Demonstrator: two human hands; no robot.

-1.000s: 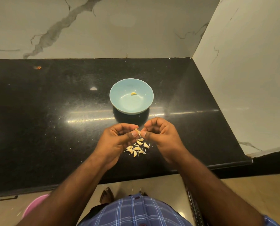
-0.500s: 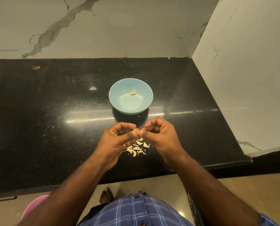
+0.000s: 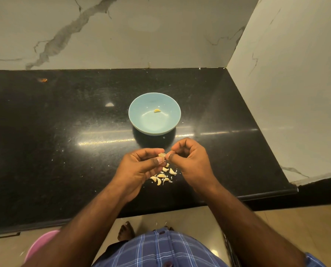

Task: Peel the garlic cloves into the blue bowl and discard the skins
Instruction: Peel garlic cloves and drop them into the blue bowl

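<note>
A light blue bowl [image 3: 139, 116] stands on the black counter with one peeled garlic clove [image 3: 157, 111] inside. Just in front of it, my left hand [image 3: 141, 168] pinches a small garlic clove [image 3: 161, 155] between thumb and fingers. My right hand [image 3: 191, 162] pinches at the clove's right end with its thumb and fingertips, other fingers curled. Below and between my hands, a little pile of unpeeled cloves and skin flakes [image 3: 164, 176] lies on the counter.
The black granite counter [image 3: 64, 151] runs left; marble walls close it at the back and right. Its front edge is just below my wrists. A pink tub [image 3: 39, 245] sits on the floor at lower left. Small skin bits dot the counter.
My hands have shifted slightly, and the clove now shows more clearly between my fingertips. The bowl and the pile have not moved.
</note>
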